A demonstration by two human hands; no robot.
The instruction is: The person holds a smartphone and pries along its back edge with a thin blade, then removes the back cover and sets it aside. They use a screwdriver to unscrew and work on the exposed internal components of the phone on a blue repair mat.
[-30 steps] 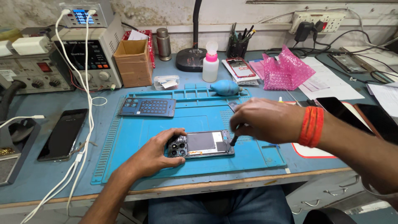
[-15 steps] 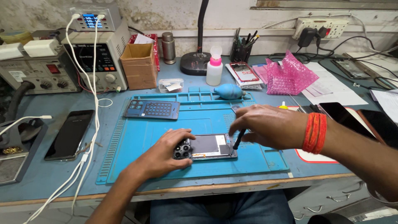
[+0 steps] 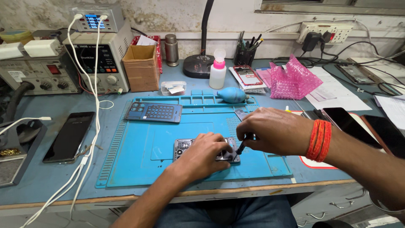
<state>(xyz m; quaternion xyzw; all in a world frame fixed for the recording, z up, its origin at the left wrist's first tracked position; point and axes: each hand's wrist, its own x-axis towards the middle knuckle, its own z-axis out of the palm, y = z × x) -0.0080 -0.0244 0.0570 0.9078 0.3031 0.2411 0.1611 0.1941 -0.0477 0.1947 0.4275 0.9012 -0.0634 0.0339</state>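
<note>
Opened phone point(image 3: 185, 147) lying flat on the blue work mat point(image 3: 139, 160), near the mat's front edge and slightly right of its middle; its camera end, at the left, is exposed, the rest is covered by the hands. Left hand point(image 3: 204, 155) rests palm-down on the phone, fingers curled over its right half, pinning it to the mat. Right hand point(image 3: 272, 131) is closed around a thin dark tool point(image 3: 241, 147), held like a pen, tip down at the phone's right end, just beside the left fingertips; an orange thread band point(image 3: 319, 140) circles the right wrist.

At the mat's rear left lies a detached blue back cover point(image 3: 154, 112); along its rear edge, a blue rubber air blower point(image 3: 232, 95). Beyond the mat, towards the workbench's point(image 3: 42, 177) back edge: a small clear plastic box point(image 3: 173, 88), a white bottle with a pink collar point(image 3: 218, 69), a cardboard box point(image 3: 141, 67), a round lamp base point(image 3: 198, 66) and pink bubble wrap point(image 3: 293, 80). At the back left corner stand bench instruments point(image 3: 99, 55), with white cables point(image 3: 90, 126) trailing to the front edge. A dark phone point(image 3: 69, 136) lies left of the mat; two more dark phones point(image 3: 358, 126) lie to the right.
</note>
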